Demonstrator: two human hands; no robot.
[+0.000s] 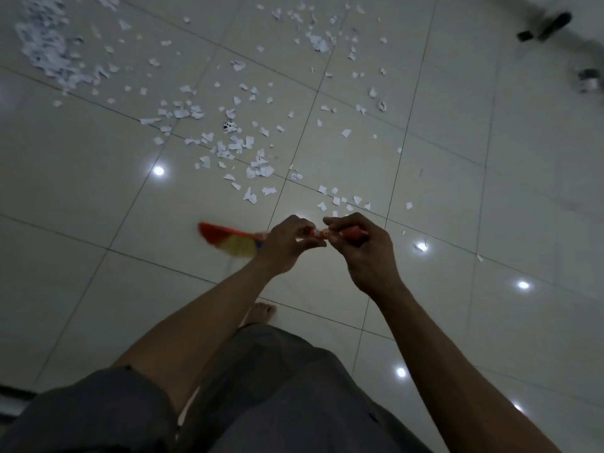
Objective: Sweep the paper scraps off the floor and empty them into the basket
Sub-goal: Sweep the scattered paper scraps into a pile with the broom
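Note:
Both hands grip a broom with an orange handle. My left hand (287, 245) is closed around the lower handle, and my right hand (362, 246) holds the handle just to its right. The broom's red and yellow bristle head (228, 240) fans out to the left, low over the floor. White paper scraps (235, 138) lie scattered across the glossy tiles ahead of my hands. A denser heap of scraps (49, 50) sits at the far left. No basket is in view.
The tiled floor (457, 158) reflects several ceiling lights. Dark blurred objects (545, 26) lie at the far right corner. My bare foot (261, 313) stands just behind my hands, and my grey clothing fills the bottom of the view.

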